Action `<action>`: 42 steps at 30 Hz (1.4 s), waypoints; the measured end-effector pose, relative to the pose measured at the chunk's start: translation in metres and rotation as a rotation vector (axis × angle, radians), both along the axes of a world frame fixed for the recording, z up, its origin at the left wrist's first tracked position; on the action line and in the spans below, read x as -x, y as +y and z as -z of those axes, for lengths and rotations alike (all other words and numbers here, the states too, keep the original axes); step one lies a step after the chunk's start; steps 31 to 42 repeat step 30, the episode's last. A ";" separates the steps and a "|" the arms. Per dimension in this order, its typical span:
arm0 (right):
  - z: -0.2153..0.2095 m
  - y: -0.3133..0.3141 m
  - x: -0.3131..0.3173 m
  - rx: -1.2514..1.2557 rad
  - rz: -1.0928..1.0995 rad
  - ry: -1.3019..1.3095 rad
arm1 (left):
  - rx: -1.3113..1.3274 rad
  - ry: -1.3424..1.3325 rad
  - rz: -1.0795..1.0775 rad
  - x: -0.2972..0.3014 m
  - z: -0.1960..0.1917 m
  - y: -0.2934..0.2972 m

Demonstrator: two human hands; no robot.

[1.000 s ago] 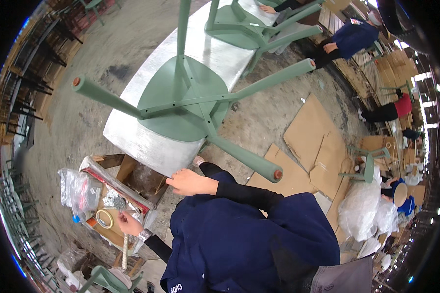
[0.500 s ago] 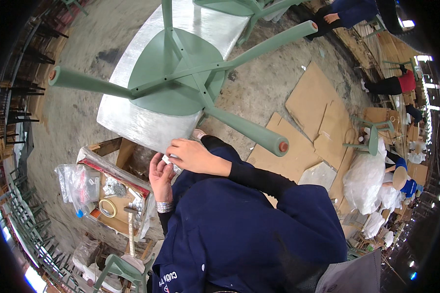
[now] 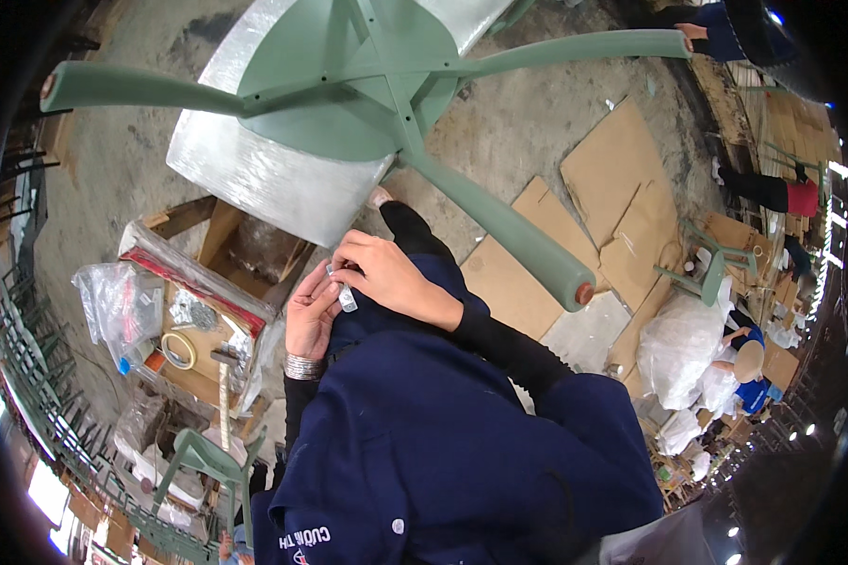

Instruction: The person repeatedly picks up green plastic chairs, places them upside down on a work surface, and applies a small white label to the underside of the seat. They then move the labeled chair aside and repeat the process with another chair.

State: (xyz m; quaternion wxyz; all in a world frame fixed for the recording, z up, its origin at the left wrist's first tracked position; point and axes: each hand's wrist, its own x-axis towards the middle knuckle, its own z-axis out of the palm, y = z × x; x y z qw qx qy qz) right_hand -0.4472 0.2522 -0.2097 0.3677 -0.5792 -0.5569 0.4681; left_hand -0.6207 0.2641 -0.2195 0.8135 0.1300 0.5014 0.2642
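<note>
My left hand (image 3: 312, 309) and my right hand (image 3: 388, 275) meet in front of my body, fingertips pinched together. Between them is a small whitish strip (image 3: 348, 299), which looks like a label or a little plastic packet; its exact kind is unclear. Part of it hangs below the right fingers. Beyond my hands, a green chair (image 3: 334, 118) lies upside down, its legs splayed toward me and its crossed braces showing. It rests on a surface wrapped in silvery film (image 3: 254, 179). Neither hand touches the chair.
To the left stands an open wooden box (image 3: 193, 273) with a tape roll (image 3: 179, 350), a hammer (image 3: 224, 377), metal hardware (image 3: 190, 311) and clear plastic bags (image 3: 113, 306). Flattened cardboard (image 3: 622, 179) covers floor at right. A green chair (image 3: 207, 457) stands lower left. Other people work at right.
The view has shifted, so the upturned chair sits higher and looks larger. My hands stay together; more of the whitish strip now shows below the fingers.
</note>
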 end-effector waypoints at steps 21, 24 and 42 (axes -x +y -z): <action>0.001 -0.005 0.016 -0.127 -0.047 -0.008 | 0.090 -0.206 -0.063 0.026 0.001 -0.008; -0.028 0.021 0.034 -0.018 -0.091 0.128 | -0.006 -0.394 -0.507 0.050 0.022 -0.008; -0.039 0.081 0.109 -0.041 -0.352 0.151 | -0.203 -0.267 -0.823 0.120 -0.001 -0.049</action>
